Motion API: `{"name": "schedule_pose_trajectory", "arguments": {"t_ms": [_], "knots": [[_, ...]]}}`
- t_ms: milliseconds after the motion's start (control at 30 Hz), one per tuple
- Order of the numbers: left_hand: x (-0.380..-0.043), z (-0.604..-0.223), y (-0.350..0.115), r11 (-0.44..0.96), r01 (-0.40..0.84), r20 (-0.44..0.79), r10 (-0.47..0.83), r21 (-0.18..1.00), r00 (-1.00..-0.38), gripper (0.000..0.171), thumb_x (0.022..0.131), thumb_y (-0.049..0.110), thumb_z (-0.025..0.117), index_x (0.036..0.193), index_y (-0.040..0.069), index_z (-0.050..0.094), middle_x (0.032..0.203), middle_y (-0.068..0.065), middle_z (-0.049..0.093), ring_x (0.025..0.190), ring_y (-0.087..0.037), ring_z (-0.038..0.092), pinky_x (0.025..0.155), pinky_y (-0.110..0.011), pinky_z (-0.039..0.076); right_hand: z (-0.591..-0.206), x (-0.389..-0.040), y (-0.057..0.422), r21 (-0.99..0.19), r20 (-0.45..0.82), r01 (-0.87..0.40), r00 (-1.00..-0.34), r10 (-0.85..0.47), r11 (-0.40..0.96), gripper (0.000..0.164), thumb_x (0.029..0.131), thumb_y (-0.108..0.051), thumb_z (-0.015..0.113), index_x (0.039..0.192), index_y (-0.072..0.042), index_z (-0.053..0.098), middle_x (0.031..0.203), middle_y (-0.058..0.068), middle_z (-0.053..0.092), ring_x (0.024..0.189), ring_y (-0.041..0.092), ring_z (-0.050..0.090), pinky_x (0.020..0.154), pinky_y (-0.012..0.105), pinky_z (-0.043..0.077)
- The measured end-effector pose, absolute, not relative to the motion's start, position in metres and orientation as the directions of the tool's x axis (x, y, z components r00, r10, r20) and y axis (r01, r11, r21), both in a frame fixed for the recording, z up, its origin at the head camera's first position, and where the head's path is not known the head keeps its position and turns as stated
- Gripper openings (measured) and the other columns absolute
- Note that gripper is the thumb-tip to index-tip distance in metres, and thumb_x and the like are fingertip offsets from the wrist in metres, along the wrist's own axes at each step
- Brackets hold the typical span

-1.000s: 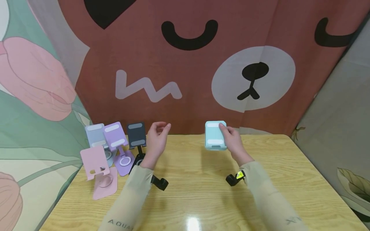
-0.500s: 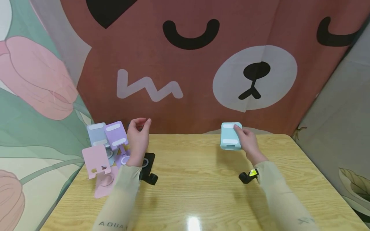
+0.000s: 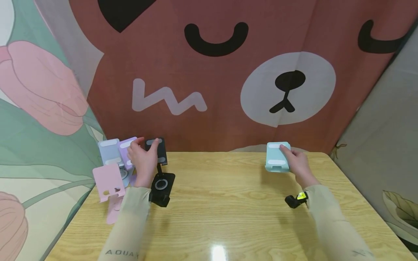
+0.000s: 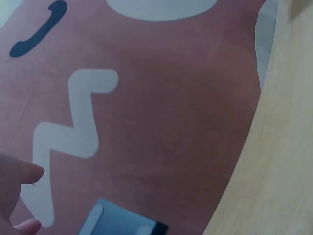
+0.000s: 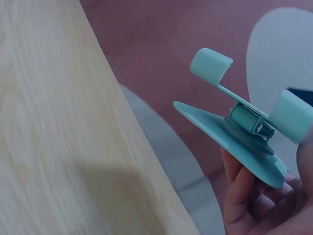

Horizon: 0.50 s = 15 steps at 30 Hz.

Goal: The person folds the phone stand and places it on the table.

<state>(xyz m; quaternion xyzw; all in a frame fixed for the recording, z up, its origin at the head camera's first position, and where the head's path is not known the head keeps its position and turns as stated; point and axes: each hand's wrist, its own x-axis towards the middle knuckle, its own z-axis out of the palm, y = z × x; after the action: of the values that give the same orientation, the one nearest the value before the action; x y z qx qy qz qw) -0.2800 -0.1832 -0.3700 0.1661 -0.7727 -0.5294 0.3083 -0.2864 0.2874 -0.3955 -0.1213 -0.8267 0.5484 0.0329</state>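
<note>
On the right of the head view, my right hand (image 3: 298,166) holds a folded teal phone stand (image 3: 277,157) above the table, thumb on its front. The right wrist view shows the fingers under the teal stand's base (image 5: 225,132) and its hinge partly folded. My left hand (image 3: 143,161) is in front of the purple phone stand (image 3: 126,145), hiding much of it. Its thumb overlaps the black phone stand (image 3: 161,156) in the head view. In the left wrist view, a gap shows between the thumb and fingers, with nothing held; the black stand (image 4: 120,220) is at the bottom.
A pink phone stand (image 3: 107,179) and a light blue phone stand (image 3: 109,150) stand close together at the table's left, beside the purple one. Behind the wooden table (image 3: 222,203) hangs a bear-print cloth (image 3: 222,90). The camera straps are on both wrists.
My right hand has carried the teal phone stand to the right. My left hand has moved left, from the right side of the black stand to in front of the purple one.
</note>
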Motion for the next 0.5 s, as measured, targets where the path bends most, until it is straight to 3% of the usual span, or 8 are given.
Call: {"name": "schedule_pose_trajectory", "arguments": {"t_ms": [300, 500], "knots": [[-0.284, -0.381, -0.193, 0.364, 0.008, 0.228, -0.569, 0.932, -0.790, 0.064, 0.096, 0.035, 0.068, 0.142, -0.002, 0.040, 0.140, -0.022, 0.040, 0.131, -0.037, 0.034, 0.107, -0.051, 0.031, -0.407, -0.277, 0.326, -0.866, -0.089, 0.187, -0.970, 0.224, 0.463, 0.094, 0.099, -0.067, 0.042, 0.149, 0.012, 0.035, 0.139, 0.029, 0.044, 0.112, 0.029, 0.047, 0.076, 0.025, 0.045], [-0.286, -0.387, -0.197, 0.306, -0.015, 0.161, -0.541, 0.952, -0.826, 0.063, 0.100, 0.031, 0.064, 0.146, -0.001, 0.036, 0.143, -0.022, 0.042, 0.131, -0.036, 0.041, 0.109, -0.045, 0.037, -0.416, -0.268, 0.353, -0.821, -0.128, 0.218, -0.971, 0.203, 0.527, 0.096, 0.100, -0.067, 0.039, 0.148, 0.016, 0.030, 0.140, 0.035, 0.040, 0.117, 0.039, 0.045, 0.089, 0.043, 0.045]]}}
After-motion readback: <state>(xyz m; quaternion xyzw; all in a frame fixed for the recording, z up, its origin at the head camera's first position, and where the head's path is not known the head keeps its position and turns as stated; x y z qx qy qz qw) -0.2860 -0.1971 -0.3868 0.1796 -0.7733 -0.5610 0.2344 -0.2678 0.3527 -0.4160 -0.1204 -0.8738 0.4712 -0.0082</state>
